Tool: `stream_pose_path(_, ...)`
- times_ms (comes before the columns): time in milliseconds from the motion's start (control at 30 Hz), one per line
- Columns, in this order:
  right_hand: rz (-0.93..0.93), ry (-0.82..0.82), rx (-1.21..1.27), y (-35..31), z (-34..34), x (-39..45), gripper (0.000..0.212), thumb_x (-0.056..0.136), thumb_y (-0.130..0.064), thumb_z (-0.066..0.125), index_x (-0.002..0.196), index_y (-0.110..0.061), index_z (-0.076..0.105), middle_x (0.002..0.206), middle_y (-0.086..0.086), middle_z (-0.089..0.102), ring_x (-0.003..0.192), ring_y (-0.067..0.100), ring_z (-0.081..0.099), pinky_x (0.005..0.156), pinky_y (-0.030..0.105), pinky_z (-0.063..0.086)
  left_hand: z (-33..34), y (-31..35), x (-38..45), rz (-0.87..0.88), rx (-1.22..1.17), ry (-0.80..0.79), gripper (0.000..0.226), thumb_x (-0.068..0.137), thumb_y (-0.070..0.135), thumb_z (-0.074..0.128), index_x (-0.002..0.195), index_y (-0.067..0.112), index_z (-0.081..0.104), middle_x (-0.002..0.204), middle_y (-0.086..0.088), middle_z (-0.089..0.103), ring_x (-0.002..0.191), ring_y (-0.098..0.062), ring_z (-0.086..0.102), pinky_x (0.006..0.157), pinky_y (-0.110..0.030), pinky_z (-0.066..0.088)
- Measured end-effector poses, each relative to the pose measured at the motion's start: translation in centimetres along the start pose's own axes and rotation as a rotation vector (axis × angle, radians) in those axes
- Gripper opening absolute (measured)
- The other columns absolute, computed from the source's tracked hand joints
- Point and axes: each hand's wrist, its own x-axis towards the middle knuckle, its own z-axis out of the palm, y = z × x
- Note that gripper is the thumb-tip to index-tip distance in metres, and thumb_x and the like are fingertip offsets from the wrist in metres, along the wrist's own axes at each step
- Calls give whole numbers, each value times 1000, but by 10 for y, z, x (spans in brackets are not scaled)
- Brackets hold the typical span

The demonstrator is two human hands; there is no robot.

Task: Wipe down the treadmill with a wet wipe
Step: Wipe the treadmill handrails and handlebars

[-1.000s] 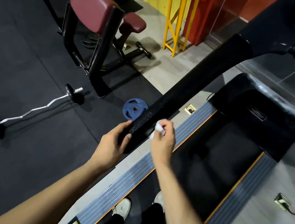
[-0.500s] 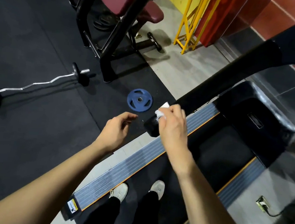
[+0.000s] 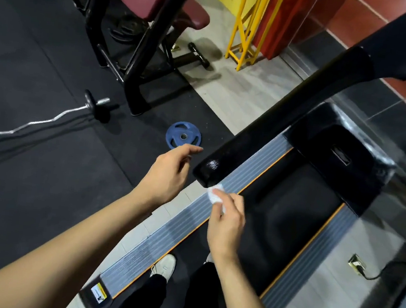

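While pressed to the handrail (image 3: 269, 141) end, wet wipe (image 3: 213, 196) in right hand's (image 3: 227, 222) closed grip; left hand (image 3: 169, 175) open, empty.

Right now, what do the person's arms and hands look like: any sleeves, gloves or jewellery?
Both forearms are bare up to the frame edge, with no sleeves in view. The left hand and right hand wear no gloves, rings or watch that can be seen.

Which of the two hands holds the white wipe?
The right hand pinches the crumpled wipe just below the handrail end. The left hand holds nothing, its fingers loose and apart beside the rail.
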Motion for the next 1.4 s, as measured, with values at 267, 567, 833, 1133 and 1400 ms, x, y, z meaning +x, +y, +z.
stream_pose_path(267,951,144,704,-16,40,41,21,94,-1,58,93,-21,63,99,10,70,86,23,68,69,32,60,34,20,14,171,197,-132,56,97,-1,46,150,18,48,155,3,47,142,-16,44,115,-31,37)
stream_pose_path(567,441,185,421,-36,-11,136,20,86,-8,57,93,-25,63,98,0,65,84,19,62,62,22,50,49,24,22,148,257,-87,52,98,6,51,148,18,48,150,4,49,133,-17,49,109,-26,38)
stream_pose_path(833,17,-38,227,-35,-23,97,35,88,-3,57,102,-32,68,105,-20,54,97,-3,56,84,14,46,63,39,34,89,198,-13,45,99,9,52,140,27,52,132,19,55,119,-8,54,91,-26,46)
stream_pose_path(1133,-160,-21,-179,-1,-62,297,28,101,-13,50,118,-19,71,102,4,51,95,26,55,83,40,51,101,48,64,210,469,42,52,99,23,49,150,13,47,159,-3,42,137,-27,49,109,-43,45)
stream_pose_path(1400,-184,80,-280,20,-105,447,29,99,-8,49,118,-13,71,110,11,54,102,29,53,86,38,48,149,80,123,234,641,96,63,97,34,35,157,13,35,164,-7,33,146,-32,39,113,-47,41)
